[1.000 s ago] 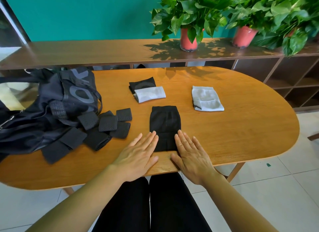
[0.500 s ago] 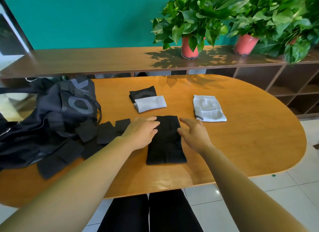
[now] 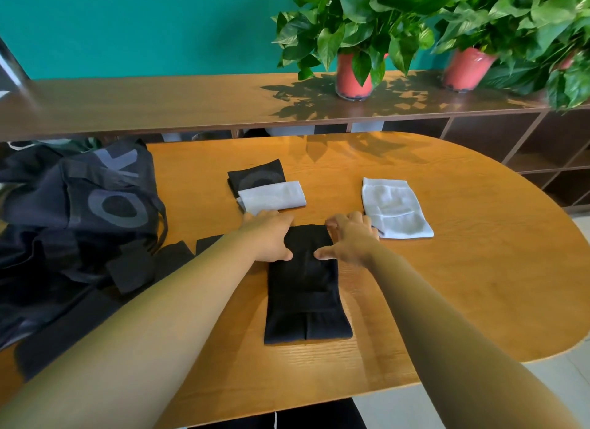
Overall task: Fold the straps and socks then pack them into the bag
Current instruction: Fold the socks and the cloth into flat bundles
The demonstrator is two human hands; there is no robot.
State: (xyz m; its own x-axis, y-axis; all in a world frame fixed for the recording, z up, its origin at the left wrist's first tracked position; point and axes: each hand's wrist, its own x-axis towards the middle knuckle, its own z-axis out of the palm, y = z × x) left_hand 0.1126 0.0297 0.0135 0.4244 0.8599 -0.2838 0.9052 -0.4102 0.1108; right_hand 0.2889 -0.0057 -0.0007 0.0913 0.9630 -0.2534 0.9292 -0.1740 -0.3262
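At the far end of the black sock (image 3: 306, 288), I had the fingers (image 3: 255, 217) of the left hand (image 3: 271, 237) curled over the left corner and those of the right hand (image 3: 351, 240) curled over the right corner. Each thumb lay on top of the cloth, so both hands were grasping the sock. The fingertips themselves were tucked out of my sight.

The sock lay flat and lengthwise on the surface (image 3: 463, 285), with its near end towards me. Just beyond the left hand a folded grey sock (image 3: 274, 196) sat on a folded black one (image 3: 255, 173). Close beside the right hand lay another grey sock (image 3: 399, 211), folded flat. Well off to the left the dark bag (image 3: 79, 205) slumped on the surface, with black straps (image 3: 127, 272) loose beside it and partly hidden by my left arm.

I judged the step in hand to be folding this sock. The next move called for lifting the far end evenly with both hands and bringing it back over the near half. The corners had to stay square before I pressed the fold flat. The straps looked unfolded, and as far as I could judge the packing was not yet begun.
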